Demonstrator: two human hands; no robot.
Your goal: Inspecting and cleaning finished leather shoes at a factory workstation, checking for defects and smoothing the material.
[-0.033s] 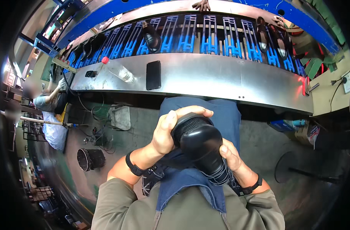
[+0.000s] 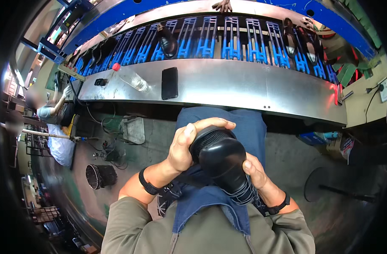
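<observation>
Above my lap, a glossy black lace-up shoe [image 2: 223, 158] points its rounded toe away from me, its loose laces hanging toward my body. My right hand [image 2: 255, 170] grips the shoe's right side, thumb showing and the other fingers hidden beneath. My left hand [image 2: 186, 144] curls round a dark rounded thing with fine ridges [image 2: 212, 136], pressed against the toe. Its kind I cannot make out; much of it lies behind the shoe and my fingers.
Ahead runs a metal bench [image 2: 227, 80] carrying a black phone [image 2: 169, 83] and a clear bottle [image 2: 137, 81]. Behind it, blue racks [image 2: 208, 42] bear several shoes, including a black shoe [image 2: 168, 42]. A bucket [image 2: 101, 176] stands left; a co-worker [image 2: 51, 111] sits far left.
The far-left co-worker's gloved hand has shifted slightly. My hands and the shoe look the same.
</observation>
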